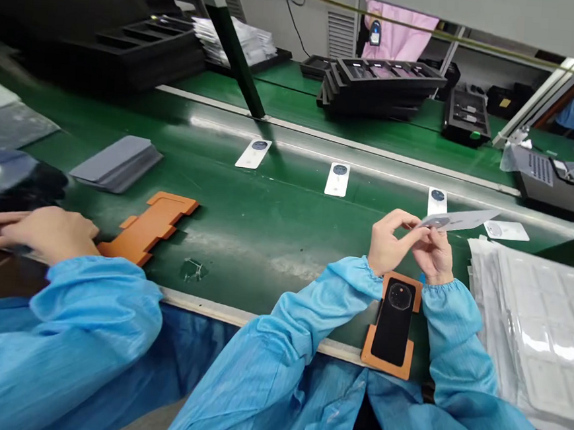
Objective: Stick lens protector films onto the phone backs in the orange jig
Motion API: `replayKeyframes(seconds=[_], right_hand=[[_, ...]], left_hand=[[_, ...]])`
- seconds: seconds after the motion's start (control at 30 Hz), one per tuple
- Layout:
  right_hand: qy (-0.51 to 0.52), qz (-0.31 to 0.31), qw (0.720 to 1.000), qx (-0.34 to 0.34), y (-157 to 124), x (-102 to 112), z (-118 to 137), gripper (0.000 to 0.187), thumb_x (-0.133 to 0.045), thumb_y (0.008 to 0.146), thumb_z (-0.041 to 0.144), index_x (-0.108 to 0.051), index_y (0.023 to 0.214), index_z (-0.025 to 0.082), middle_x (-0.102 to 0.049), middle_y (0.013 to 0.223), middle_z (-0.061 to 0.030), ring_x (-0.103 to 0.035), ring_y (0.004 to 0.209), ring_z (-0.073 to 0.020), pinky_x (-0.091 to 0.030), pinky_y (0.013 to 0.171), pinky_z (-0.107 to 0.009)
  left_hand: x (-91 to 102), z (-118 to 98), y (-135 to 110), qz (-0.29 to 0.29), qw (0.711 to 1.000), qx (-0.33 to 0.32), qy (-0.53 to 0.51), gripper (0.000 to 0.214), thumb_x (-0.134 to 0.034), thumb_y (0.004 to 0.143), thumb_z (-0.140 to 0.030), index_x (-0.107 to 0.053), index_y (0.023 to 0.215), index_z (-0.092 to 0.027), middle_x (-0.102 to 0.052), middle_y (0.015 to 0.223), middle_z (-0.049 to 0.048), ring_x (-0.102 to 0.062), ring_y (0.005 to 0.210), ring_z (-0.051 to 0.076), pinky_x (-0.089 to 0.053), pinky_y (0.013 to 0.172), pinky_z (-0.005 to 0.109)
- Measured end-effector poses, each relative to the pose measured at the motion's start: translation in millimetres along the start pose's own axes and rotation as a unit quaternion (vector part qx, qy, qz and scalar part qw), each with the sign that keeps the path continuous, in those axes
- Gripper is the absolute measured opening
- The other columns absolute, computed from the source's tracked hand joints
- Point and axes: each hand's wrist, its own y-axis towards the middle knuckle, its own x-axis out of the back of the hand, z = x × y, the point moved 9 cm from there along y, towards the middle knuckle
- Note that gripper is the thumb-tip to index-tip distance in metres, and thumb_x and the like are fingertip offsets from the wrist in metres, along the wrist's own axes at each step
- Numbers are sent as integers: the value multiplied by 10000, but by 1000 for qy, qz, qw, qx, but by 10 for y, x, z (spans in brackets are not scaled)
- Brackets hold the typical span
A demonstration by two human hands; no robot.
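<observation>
Up over the green belt, my left hand [390,242] and my right hand [435,256] pinch a thin white phone-shaped sheet [465,219] with a round camera mark. The sheet is tilted, its far end pointing right. Below my wrists a black phone [392,329] with a large round camera area lies in an orange holder [398,370] at the belt's front edge. Just beyond my fingers lies a similar white sheet [437,199], partly hidden by the held one. Another white sheet [507,230] lies sideways to the right.
Clear plastic trays [536,327] are stacked at the right. More white sheets [337,179] lie along the belt [265,240]. At left are a co-worker's hands [52,233], an orange holder [151,227] and a grey stack [117,162]. Black trays [377,83] stand beyond; a frame post [235,45] rises there.
</observation>
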Motion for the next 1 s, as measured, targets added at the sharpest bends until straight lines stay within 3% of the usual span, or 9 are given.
replayKeyframes(seconds=[0.13,0.27,0.37,0.5,0.63,0.73,0.8,0.9,1.0], right_hand=[[134,-1,991,-7,103,-69,108,408,-991,590,286,-606,723,294,-588,688,95,-607,605,-68,-635,631,-186],[133,-32,991,2,131,1,93,510,-1028,461,294,-586,717,300,-546,654,104,-538,527,-63,-612,541,-176],[88,-72,994,-4,179,168,66,465,-1017,522,362,-611,742,304,-597,682,88,-583,572,-87,-617,556,-216],[34,-101,994,-13,486,366,-9,289,-925,709,368,-685,862,313,-723,832,67,-676,741,-116,-633,664,-244],[-145,-73,985,-50,821,334,-391,330,-805,804,553,-688,946,278,-774,949,21,-715,887,-130,-628,787,-260],[-357,43,915,-183,773,198,-917,546,-735,780,725,-709,985,220,-779,966,-79,-738,943,-216,-634,815,-363],[-439,76,867,-224,716,255,-1015,568,-805,719,687,-730,990,194,-776,951,-105,-743,919,-246,-628,820,-396],[-570,21,795,-206,889,621,-633,570,-796,743,645,-717,1087,196,-759,1100,-128,-708,1067,-283,-585,930,-426],[-715,-78,668,-190,1209,1145,-6,706,-790,748,653,-645,1245,173,-641,1365,-214,-549,1333,-388,-490,1060,-524]], left_hand=[[-122,-472,34,-3,986,-165,39,68,-775,912,-240,-735,892,-189,-730,887,29,-676,841,132,-571,799,275],[-168,-542,20,5,971,-231,57,32,-750,928,-194,-719,937,-196,-746,913,31,-685,876,138,-595,811,283],[-187,-363,134,52,977,-194,75,132,-735,946,-250,-701,1064,-202,-758,991,46,-704,948,160,-601,880,316],[-31,75,398,82,987,-61,126,530,-793,891,-359,-579,1348,-196,-739,1127,82,-710,1028,197,-593,907,338],[356,304,615,27,992,21,118,386,-724,920,-256,-608,1282,-187,-751,1026,44,-713,948,150,-562,853,267],[594,344,718,6,993,46,111,298,-689,921,-233,-650,1212,-181,-755,952,26,-713,906,137,-545,831,248],[716,368,760,-4,991,67,115,253,-684,919,-248,-676,1162,-179,-755,912,21,-711,879,137,-540,804,243],[821,362,787,-12,990,82,114,192,-678,922,-280,-710,1079,-175,-757,901,28,-706,862,143,-540,785,244],[822,298,790,-4,992,77,101,171,-664,935,-307,-724,1029,-178,-763,933,32,-703,879,148,-543,789,248]])
